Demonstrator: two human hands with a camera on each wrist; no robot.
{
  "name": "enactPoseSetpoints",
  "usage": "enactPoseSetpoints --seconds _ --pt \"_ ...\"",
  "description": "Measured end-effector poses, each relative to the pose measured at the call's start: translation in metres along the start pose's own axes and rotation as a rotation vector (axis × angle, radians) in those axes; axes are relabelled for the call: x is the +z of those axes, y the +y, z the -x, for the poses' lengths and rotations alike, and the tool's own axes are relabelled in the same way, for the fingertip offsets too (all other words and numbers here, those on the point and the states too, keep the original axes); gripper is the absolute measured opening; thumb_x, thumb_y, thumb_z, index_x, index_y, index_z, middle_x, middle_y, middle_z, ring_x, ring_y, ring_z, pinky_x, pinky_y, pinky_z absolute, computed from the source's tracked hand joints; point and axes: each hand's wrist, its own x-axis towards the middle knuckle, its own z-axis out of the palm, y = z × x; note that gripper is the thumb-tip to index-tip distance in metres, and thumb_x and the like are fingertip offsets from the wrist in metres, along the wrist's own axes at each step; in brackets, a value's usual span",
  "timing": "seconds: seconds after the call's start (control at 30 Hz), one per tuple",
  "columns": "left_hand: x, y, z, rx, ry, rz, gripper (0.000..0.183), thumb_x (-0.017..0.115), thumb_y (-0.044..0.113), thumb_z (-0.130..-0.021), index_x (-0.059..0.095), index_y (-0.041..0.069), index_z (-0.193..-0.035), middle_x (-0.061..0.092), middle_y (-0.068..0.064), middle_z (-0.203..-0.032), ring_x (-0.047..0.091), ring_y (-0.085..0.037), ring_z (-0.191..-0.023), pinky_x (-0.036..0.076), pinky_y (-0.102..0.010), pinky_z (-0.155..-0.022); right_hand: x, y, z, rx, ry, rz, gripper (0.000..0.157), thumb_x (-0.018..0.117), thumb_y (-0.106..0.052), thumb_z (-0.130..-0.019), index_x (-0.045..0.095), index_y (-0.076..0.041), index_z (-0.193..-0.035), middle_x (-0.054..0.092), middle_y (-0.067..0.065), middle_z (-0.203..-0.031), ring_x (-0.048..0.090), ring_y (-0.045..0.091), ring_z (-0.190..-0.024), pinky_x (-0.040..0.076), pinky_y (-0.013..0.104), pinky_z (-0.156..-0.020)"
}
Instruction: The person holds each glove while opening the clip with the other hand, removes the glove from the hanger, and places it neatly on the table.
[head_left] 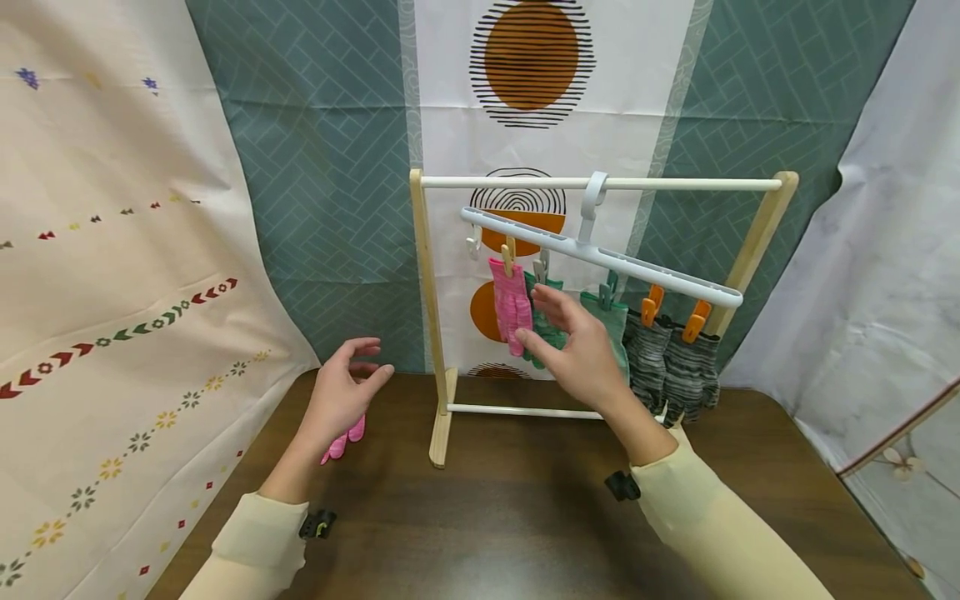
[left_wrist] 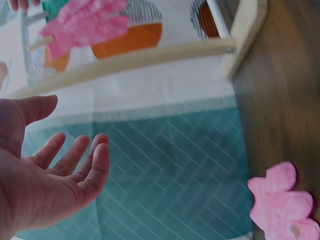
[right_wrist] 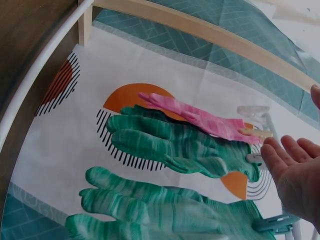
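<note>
My left hand (head_left: 345, 396), fingers loosely bent and holding nothing, hovers above a pink glove (head_left: 347, 439) on the table, seen whole-fingered in the left wrist view (left_wrist: 285, 205). My right hand (head_left: 581, 346), also holding nothing, is raised before the hanging gloves. A white clip hanger (head_left: 600, 257) hooks over the rack's top bar and slants down to the right. From it hang another pink glove (head_left: 512, 308) on a beige clip, two green gloves (right_wrist: 165, 145) on grey and teal clips, and dark striped gloves (head_left: 648, 354) on orange clips. In the head view my right hand partly covers the green gloves.
A wooden rack (head_left: 427, 283) with white bars (head_left: 517, 412) stands on the brown table (head_left: 480, 517). At the hanger's left end, a white clip (head_left: 473, 242) holds no glove. Patterned cloth (head_left: 322, 167) hangs behind, with pale cloth at both sides.
</note>
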Motion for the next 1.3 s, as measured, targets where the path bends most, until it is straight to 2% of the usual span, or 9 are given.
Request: enactPoseSetpoints --seconds 0.1,0.17,0.47,0.67,0.8,0.9,1.03,1.17,1.3 --pt "0.005 0.01 0.001 0.019 -0.003 0.023 0.048 0.076 0.021 -0.102 0.058 0.006 -0.144 0.064 -0.012 -0.141 0.069 -0.029 -0.115 0.057 -0.036 -0.088 0.003 -0.002 -0.007 0.021 -0.011 0.005 0.07 0.079 -0.029 -0.099 0.048 -0.006 -0.157 0.054 0.013 -0.156 0.056 0.03 -0.14 0.047 0.05 -0.112" --pt "0.008 0.017 0.003 0.029 -0.003 0.037 0.047 0.077 0.019 -0.101 0.058 0.007 -0.143 0.064 -0.011 -0.139 0.069 -0.028 -0.114 0.057 -0.034 -0.087 0.005 -0.002 -0.012 0.029 -0.013 0.009 0.073 0.078 -0.03 -0.1 0.045 -0.004 -0.159 0.051 0.013 -0.158 0.054 0.031 -0.142 0.045 0.049 -0.114" --pt "0.024 0.032 0.014 0.04 -0.033 0.094 0.048 0.079 0.016 -0.099 0.06 0.009 -0.142 0.066 -0.01 -0.137 0.069 -0.028 -0.115 0.057 -0.043 -0.091 0.021 -0.002 -0.034 0.043 -0.034 -0.043 0.084 0.076 -0.03 -0.101 0.03 -0.002 -0.165 0.039 0.017 -0.166 0.044 0.037 -0.149 0.043 0.053 -0.114" --pt "0.031 0.035 0.022 0.047 -0.04 0.107 0.048 0.08 0.015 -0.098 0.061 0.01 -0.141 0.067 -0.009 -0.136 0.07 -0.027 -0.113 0.057 -0.046 -0.091 0.031 -0.003 -0.045 0.096 -0.05 -0.047 0.096 0.077 -0.036 -0.099 0.018 -0.005 -0.169 0.042 0.021 -0.16 0.055 0.041 -0.131 0.054 0.057 -0.101" --pt "0.034 0.037 0.026 0.038 -0.048 0.115 0.047 0.08 0.016 -0.097 0.062 0.01 -0.141 0.068 -0.008 -0.135 0.07 -0.026 -0.112 0.057 -0.046 -0.092 0.039 -0.004 -0.052 0.116 -0.045 -0.066 0.101 0.076 -0.037 -0.099 0.012 -0.006 -0.17 0.041 0.021 -0.157 0.057 0.043 -0.125 0.054 0.058 -0.1" --pt "0.035 0.036 0.028 0.035 -0.047 0.123 0.047 0.081 0.015 -0.097 0.062 0.01 -0.14 0.068 -0.008 -0.134 0.07 -0.025 -0.111 0.056 -0.048 -0.092 0.045 -0.004 -0.057 0.119 -0.036 -0.067 0.103 0.074 -0.037 -0.1 0.005 -0.005 -0.17 0.03 0.019 -0.167 0.047 0.042 -0.14 0.045 0.057 -0.112" --pt "0.035 0.034 0.029 0.034 -0.041 0.121 0.046 0.081 0.016 -0.097 0.063 0.011 -0.139 0.069 -0.006 -0.133 0.07 -0.024 -0.111 0.057 -0.047 -0.092 0.054 -0.006 -0.063 0.125 -0.021 -0.033 0.104 0.071 -0.038 -0.102 -0.001 -0.004 -0.169 0.005 0.014 -0.177 0.018 0.032 -0.16 0.023 0.052 -0.126" --pt "0.036 0.031 0.03 0.046 -0.037 0.121 0.045 0.081 0.016 -0.097 0.064 0.011 -0.138 0.07 -0.006 -0.132 0.071 -0.024 -0.11 0.057 -0.046 -0.091 0.061 -0.008 -0.068 0.139 -0.002 -0.004 0.104 0.068 -0.036 -0.103 -0.005 -0.003 -0.169 -0.006 0.015 -0.177 0.001 0.026 -0.163 0.011 0.048 -0.129" --pt "0.036 0.03 0.031 0.048 -0.035 0.125 0.044 0.081 0.015 -0.096 0.065 0.011 -0.137 0.07 -0.006 -0.131 0.071 -0.024 -0.109 0.057 -0.047 -0.091 0.063 -0.009 -0.072 0.169 0.024 0.008 0.104 0.067 -0.036 -0.103 -0.008 -0.002 -0.168 -0.007 0.016 -0.177 -0.003 0.026 -0.163 0.008 0.047 -0.129"
